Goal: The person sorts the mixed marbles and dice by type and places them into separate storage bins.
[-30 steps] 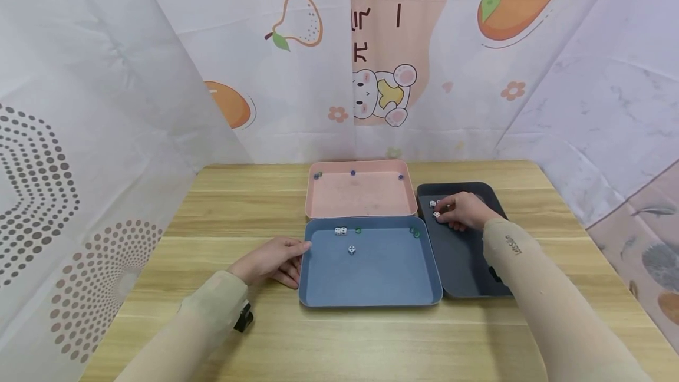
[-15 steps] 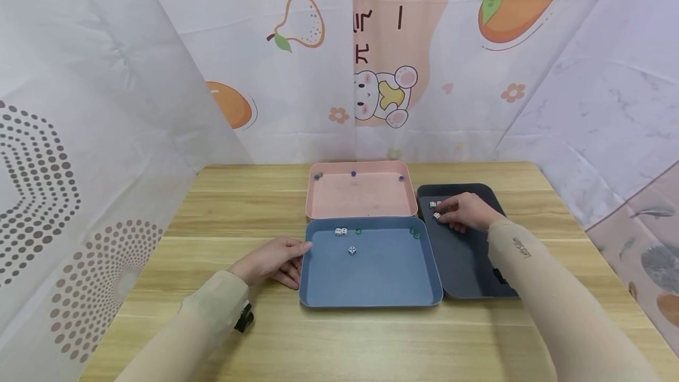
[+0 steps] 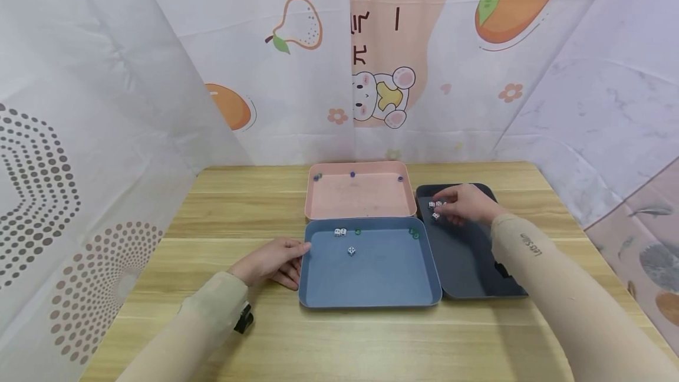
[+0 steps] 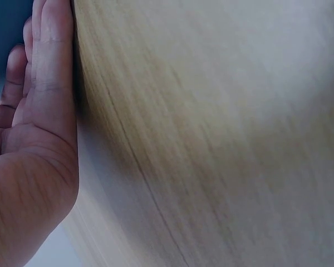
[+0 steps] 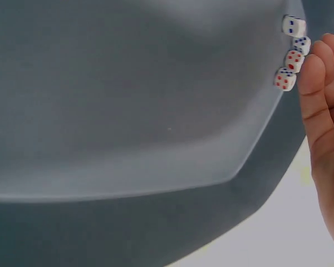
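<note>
In the head view my left hand (image 3: 273,261) is at the left side of the blue tray (image 3: 371,287). Its thumb lies over the rim and its fingers rest against the outer wall; the left wrist view shows the palm side of those fingers, low by the table. My right hand (image 3: 464,202) hovers over the back of the dark grey tray (image 3: 464,276), fingers fairly straight and nothing seen in them. Close to its fingertips sit several white dice, one a little nearer me (image 3: 435,216); the right wrist view shows a red-spotted die (image 5: 294,60) among them. The right thumb is partly hidden.
Inside the blue tray lie a pair of dice (image 3: 340,232), a single die (image 3: 351,251) and small green pieces (image 3: 414,233). Behind it, a pink tray (image 3: 361,199) holds small blue pieces (image 3: 352,174). A printed curtain (image 3: 297,93) hangs behind the wooden table (image 3: 254,193).
My right fingers have left the nearer die and lifted slightly up and back. That die stays in the dark tray, and the dice behind show more fully. My left hand has not moved.
</note>
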Available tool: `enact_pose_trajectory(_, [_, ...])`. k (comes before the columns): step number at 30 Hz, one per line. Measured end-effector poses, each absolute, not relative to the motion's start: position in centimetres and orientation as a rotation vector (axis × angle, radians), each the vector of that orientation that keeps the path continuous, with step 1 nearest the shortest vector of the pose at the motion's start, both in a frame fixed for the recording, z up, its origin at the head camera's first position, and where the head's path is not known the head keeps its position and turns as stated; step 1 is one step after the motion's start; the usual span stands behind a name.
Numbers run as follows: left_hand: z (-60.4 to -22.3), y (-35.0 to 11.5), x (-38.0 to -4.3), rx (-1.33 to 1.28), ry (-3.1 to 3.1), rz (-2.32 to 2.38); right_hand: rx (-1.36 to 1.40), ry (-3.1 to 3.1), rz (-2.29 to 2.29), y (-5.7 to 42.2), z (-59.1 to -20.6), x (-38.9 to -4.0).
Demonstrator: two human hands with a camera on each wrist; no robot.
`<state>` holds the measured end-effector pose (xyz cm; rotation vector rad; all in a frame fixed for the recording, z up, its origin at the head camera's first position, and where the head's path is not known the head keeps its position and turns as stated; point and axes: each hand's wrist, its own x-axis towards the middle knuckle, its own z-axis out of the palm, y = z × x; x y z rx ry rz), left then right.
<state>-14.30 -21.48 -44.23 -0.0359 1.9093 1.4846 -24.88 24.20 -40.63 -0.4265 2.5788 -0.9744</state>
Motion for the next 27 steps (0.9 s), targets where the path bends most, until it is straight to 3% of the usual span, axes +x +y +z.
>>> enact_pose_trajectory(13, [-44.3, -21.5, -14.3, -0.039, 1.903, 1.488, -0.523, 2.516, -1.001, 22.6, -39.3, -24.9])
enact_pose_trajectory(27, [-44.3, -21.5, -14.3, -0.040, 1.900, 1.497, -0.635, 2.465, -1.019, 17.6, -38.4, -24.4])
